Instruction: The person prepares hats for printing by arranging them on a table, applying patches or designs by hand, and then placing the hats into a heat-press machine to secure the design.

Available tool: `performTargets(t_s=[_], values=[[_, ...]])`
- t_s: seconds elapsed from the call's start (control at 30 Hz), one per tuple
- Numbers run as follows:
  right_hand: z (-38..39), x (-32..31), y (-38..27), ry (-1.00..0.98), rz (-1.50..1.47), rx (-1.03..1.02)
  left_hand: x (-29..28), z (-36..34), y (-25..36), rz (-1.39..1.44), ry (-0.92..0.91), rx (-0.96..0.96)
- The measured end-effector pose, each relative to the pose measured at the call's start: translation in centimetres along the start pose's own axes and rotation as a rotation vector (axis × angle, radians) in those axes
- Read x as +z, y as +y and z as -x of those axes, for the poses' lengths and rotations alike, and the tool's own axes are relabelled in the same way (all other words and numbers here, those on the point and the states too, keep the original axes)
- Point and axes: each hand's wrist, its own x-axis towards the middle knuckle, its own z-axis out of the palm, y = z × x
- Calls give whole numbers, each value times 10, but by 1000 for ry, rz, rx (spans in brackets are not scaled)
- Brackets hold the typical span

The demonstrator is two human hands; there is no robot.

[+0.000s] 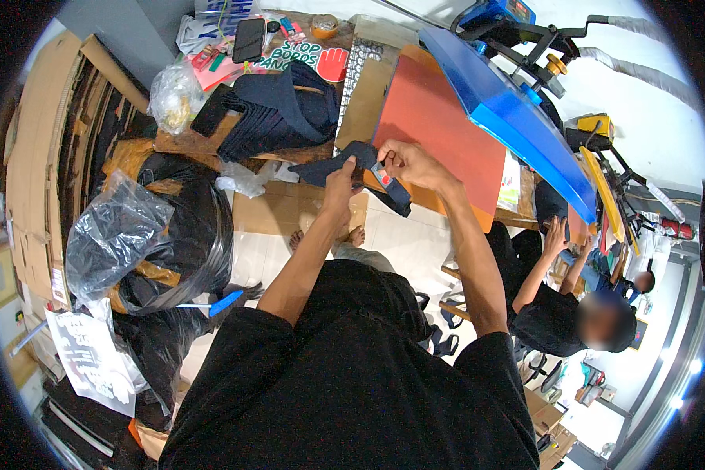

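My left hand point(338, 185) grips a dark fabric piece point(315, 173) at the front edge of the wooden table. My right hand point(407, 164) pinches the same piece further right, beside a small pale label with red point(383, 175) on it. Just past my right hand lies the orange pad point(439, 110) of a heat press, with its blue top plate point(509, 117) raised above. A stack of dark fabric pieces point(270, 113) lies up and left of my hands.
Phone point(249, 40), stickers point(305, 59) and plastic bag point(172, 98) on the table; cardboard point(35, 157) and wrapped bundles point(160, 227) at left; stool point(454, 311) on the floor. At right, a co-worker point(564, 313) works by a second press point(601, 188); another person point(634, 282) sits beyond.
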Motion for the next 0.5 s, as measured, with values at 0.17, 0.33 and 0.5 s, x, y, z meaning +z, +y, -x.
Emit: performTargets(t_s=[0.17,0.33,0.5], values=[[3,-2,-3,7,0,0,3,5,2,30,7,3],[11,11,-6,104,14,-34,2,1,-2,65,-15,16],[7,4,-7,65,-15,19,1,1,-1,2,-1,10]])
